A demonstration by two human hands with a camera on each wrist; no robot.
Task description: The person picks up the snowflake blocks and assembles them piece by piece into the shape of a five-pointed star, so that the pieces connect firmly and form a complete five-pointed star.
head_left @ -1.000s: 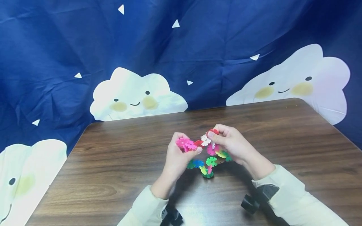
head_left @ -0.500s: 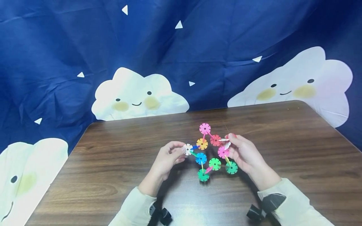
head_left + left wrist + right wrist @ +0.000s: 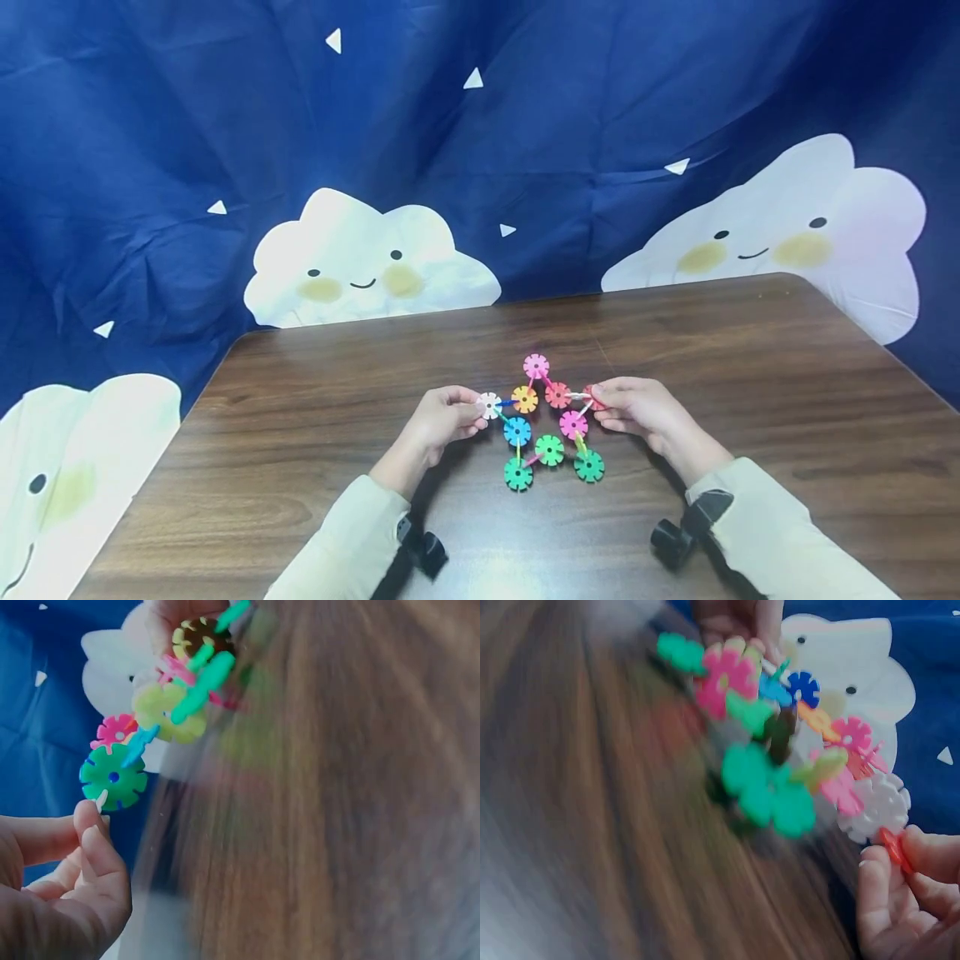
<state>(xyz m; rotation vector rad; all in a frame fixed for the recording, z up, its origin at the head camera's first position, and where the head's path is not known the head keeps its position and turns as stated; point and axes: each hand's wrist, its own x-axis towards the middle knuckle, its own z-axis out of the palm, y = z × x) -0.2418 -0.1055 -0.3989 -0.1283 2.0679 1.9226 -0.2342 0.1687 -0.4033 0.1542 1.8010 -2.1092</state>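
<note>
Flower-shaped plastic snowflake discs are slotted together into a star outline, spread between both hands in the head view. My left hand (image 3: pixel 438 423) pinches the white disc (image 3: pixel 489 405) at its left point; the left wrist view shows that white disc (image 3: pixel 102 799) edge-on between thumb and fingertips. At the right point, my right hand (image 3: pixel 647 410) pinches a red disc (image 3: pixel 594 397), with a white disc (image 3: pixel 875 810) joined to it. A pink disc (image 3: pixel 536 366) forms the top point. Two green discs, one at lower left (image 3: pixel 518 474) and one at lower right (image 3: pixel 589 466), form the bottom points.
The brown wood-grain table (image 3: pixel 300 467) extends on all sides of the star. Behind it hangs a blue cloth (image 3: pixel 540 108) printed with white clouds (image 3: pixel 367 267). Black cameras are strapped at both wrists, including the right wrist camera (image 3: pixel 672 543).
The disc chain, bunched between the hands a second ago, is now spread into a star. Both hands have drawn apart, the left taking the white disc, and the star sits slightly lower.
</note>
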